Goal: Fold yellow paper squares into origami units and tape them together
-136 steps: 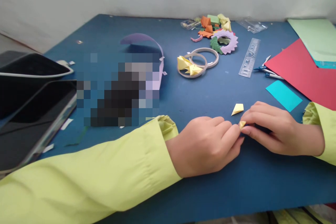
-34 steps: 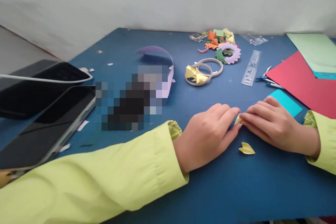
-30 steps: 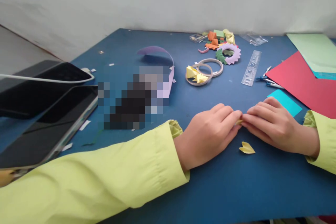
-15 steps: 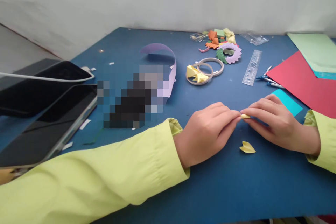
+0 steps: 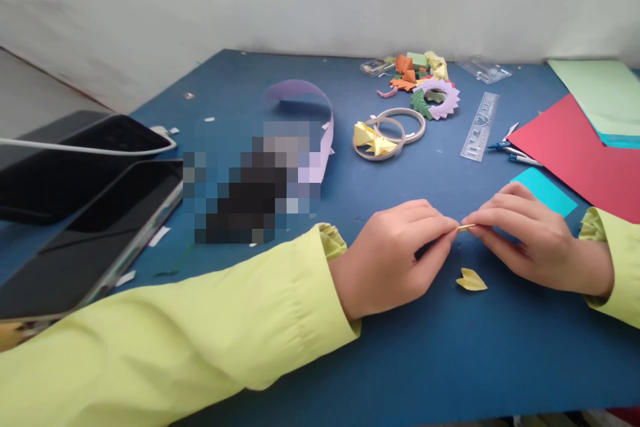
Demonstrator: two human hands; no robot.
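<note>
Both hands meet just above the blue table [image 5: 450,360]. My left hand [image 5: 400,257] and my right hand [image 5: 520,240] each pinch one end of a small folded yellow paper piece [image 5: 465,227], seen edge-on between the fingertips. A second folded yellow piece [image 5: 471,279] lies on the table just below the hands, touching neither. Both arms wear yellow-green sleeves.
Two tape rings [image 5: 390,130] holding folded yellow pieces, a lilac paper wheel [image 5: 439,95] with coloured scraps, a clear ruler [image 5: 479,127], pens, red paper [image 5: 575,147], cyan paper [image 5: 543,190] and green paper [image 5: 600,90] lie further back. A curled lilac strip [image 5: 313,113] and dark tablets [image 5: 85,213] sit left.
The hands have lifted the yellow piece slightly off the table and turned it edge-on. Over the longer span, the spare folded piece went from behind the hands to in front of them.
</note>
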